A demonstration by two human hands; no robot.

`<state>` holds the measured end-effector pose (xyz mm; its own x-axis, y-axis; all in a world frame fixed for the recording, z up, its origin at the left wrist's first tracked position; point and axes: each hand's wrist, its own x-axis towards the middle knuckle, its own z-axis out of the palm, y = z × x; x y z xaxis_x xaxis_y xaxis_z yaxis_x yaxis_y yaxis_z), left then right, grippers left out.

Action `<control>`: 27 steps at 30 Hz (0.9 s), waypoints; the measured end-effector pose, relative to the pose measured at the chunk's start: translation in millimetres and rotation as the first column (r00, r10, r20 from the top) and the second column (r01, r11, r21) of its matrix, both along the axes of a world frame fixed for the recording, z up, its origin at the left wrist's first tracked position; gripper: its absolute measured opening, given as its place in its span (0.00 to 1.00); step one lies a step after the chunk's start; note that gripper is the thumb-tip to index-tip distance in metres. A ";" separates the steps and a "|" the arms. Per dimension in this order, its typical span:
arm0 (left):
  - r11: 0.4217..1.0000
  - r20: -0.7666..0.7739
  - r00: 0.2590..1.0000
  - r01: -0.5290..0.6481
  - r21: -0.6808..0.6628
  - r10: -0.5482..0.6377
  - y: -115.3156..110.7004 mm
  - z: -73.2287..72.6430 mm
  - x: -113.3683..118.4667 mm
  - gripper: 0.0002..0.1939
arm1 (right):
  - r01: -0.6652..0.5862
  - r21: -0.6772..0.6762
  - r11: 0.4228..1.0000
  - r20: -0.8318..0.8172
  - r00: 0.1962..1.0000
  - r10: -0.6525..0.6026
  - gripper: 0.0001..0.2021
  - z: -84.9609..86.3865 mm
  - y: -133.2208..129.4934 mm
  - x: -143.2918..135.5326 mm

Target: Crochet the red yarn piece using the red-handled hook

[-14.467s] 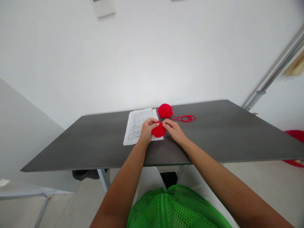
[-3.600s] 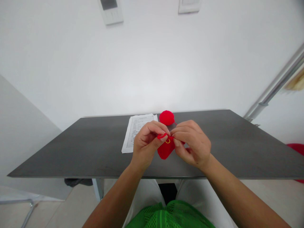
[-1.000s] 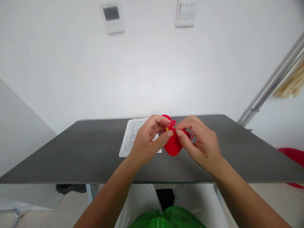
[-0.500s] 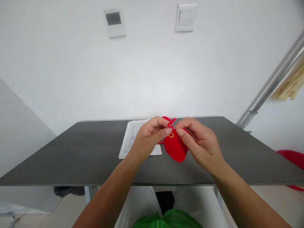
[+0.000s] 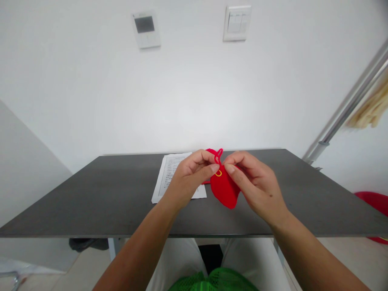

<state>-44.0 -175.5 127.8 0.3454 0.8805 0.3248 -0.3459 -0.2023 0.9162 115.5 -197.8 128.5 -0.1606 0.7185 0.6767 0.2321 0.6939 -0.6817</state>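
Observation:
A flat red piece of knitted or crocheted work [image 5: 224, 189] hangs between my two hands above the dark table. My left hand [image 5: 195, 169] pinches its upper left edge, close to a small yellow loop [image 5: 218, 173]. On the opposite side, the thumb and forefinger of my right hand [image 5: 253, 178] grip the upper edge. A loop of red yarn [image 5: 219, 154] stands up between the hands. More red material shows behind my left fingers. Whether a hook or needle is held is hidden.
Printed paper [image 5: 166, 178] lies on the dark table [image 5: 106, 198], partly under my left hand. Behind is a white wall with a switch panel [image 5: 237, 23] and a thermostat [image 5: 146, 30]. A red object [image 5: 372, 202] stands at the right.
The red yarn above my fingers has changed from a slanting strand to an upright loop. The lower tip of the red piece has swung slightly right. Both hands keep their grip.

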 end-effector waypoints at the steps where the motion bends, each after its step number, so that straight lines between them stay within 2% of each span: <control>1: 1.000 -0.010 1.000 0.002 0.000 -0.002 0.4 -0.3 -0.4 0.09 | 0.007 -0.002 1.000 0.001 1.000 -0.007 0.07 0.1 -0.3 -0.1; 9: 0.998 -0.023 0.999 0.031 0.062 -0.030 4.3 -3.9 -2.5 0.09 | 0.033 -0.021 0.999 0.011 0.999 -0.033 0.08 1.0 -1.7 -0.7; 19: 1.000 -0.043 0.999 -0.015 -0.017 0.015 2.7 -0.6 -1.5 0.10 | 0.034 -0.094 0.995 -0.008 0.999 -0.035 0.08 2.8 -2.3 -4.1; 27: 0.997 -0.028 0.999 -0.021 -0.072 0.019 1.4 1.3 -1.3 0.09 | -0.054 -0.144 0.988 -0.035 0.998 0.050 0.08 6.2 -1.7 -1.0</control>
